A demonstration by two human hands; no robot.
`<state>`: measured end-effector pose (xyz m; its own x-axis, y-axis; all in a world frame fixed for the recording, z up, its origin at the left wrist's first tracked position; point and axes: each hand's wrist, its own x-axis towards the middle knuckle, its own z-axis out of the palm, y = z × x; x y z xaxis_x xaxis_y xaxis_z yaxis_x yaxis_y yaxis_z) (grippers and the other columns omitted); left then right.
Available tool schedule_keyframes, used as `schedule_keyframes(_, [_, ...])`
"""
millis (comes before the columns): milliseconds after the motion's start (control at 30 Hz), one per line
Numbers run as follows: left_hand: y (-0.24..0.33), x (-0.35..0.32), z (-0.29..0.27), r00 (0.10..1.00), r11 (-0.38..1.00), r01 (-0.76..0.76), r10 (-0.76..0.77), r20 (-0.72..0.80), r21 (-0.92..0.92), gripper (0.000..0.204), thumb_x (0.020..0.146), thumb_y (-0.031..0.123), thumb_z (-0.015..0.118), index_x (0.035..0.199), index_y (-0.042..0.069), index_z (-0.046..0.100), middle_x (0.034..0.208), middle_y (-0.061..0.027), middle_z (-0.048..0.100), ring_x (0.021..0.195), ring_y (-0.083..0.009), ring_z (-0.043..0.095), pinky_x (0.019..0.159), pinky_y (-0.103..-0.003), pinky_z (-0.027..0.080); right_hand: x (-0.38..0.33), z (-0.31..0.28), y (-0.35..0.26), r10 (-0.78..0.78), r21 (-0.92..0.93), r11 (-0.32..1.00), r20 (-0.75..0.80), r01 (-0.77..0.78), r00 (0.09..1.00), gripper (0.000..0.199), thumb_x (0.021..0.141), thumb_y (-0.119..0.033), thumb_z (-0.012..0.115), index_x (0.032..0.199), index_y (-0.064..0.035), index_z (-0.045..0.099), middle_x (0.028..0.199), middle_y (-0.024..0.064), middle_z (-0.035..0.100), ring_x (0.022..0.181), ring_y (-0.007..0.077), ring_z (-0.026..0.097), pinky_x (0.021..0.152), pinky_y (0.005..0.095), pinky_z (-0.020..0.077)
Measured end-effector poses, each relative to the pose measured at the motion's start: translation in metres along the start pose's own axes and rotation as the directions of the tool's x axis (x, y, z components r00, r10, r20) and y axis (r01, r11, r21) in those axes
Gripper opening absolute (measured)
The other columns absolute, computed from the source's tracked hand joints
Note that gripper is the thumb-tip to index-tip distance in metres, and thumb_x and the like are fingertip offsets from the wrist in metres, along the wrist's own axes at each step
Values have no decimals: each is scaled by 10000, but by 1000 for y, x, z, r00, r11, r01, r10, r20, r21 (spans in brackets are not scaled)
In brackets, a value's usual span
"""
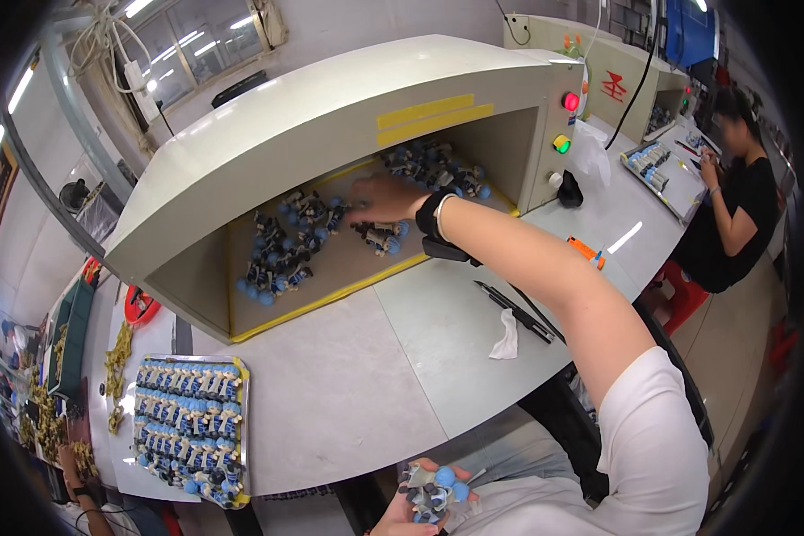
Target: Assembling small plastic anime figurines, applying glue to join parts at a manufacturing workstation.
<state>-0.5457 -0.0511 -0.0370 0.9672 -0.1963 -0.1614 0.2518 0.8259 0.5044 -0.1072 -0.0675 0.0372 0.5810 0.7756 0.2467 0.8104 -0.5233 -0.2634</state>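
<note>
My right hand (382, 198) reaches into a cream-coloured open-fronted booth (330, 116), fingers spread just above small figurines with blue heads. It holds nothing that I can see. One figurine cluster (277, 255) lies left of the hand, another (438, 165) at the back right, and a few figurines (382, 237) lie under the wrist. A black wristband (431, 214) is on that arm. My left hand (406, 516) is low near my lap, closed around a bunch of the same figurines (438, 491).
A metal tray (242, 420) packed with rows of figurines sits at the table's left front. A white cloth (506, 338), black tools (520, 314) and an orange tool (586, 252) lie right of the booth. A co-worker in black (732, 205) sits at the far right.
</note>
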Motion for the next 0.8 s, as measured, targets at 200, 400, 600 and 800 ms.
schedule_keyframes(200, [8,-5,2,998,997,-63,64,22,-55,792,507,32,688,1196,83,303,1144,-185,407,1017,-282,473,860,-380,398,1,19,56,-59,-395,915,68,82,996,308,797,-204,447,1030,-34,554,932,229,562,880,388,540,824,424,421])
schedule_keyframes(400, [40,-5,22,996,994,-88,89,-3,58,801,491,-14,681,1194,84,310,1144,-211,402,1026,-284,473,831,-351,412,-37,-7,25,183,29,983,9,-183,983,376,740,-129,457,1074,31,522,1059,250,520,994,358,496,875,421,377])
schedule_keyframes(600, [92,9,43,993,952,-114,113,20,284,839,593,-26,677,1284,133,228,1181,-223,350,1015,-360,484,456,-203,449,-95,-35,-35,192,79,978,35,-195,981,267,677,-157,551,860,37,558,898,241,559,887,355,541,724,430,465])
schedule_keyframes(800, [145,45,65,990,539,33,100,-102,842,742,689,171,658,1317,89,271,1296,-242,315,1125,-370,428,649,-358,510,-247,-71,-96,-171,251,947,-134,200,976,269,727,-242,593,908,-50,540,871,84,515,767,234,531,613,356,448])
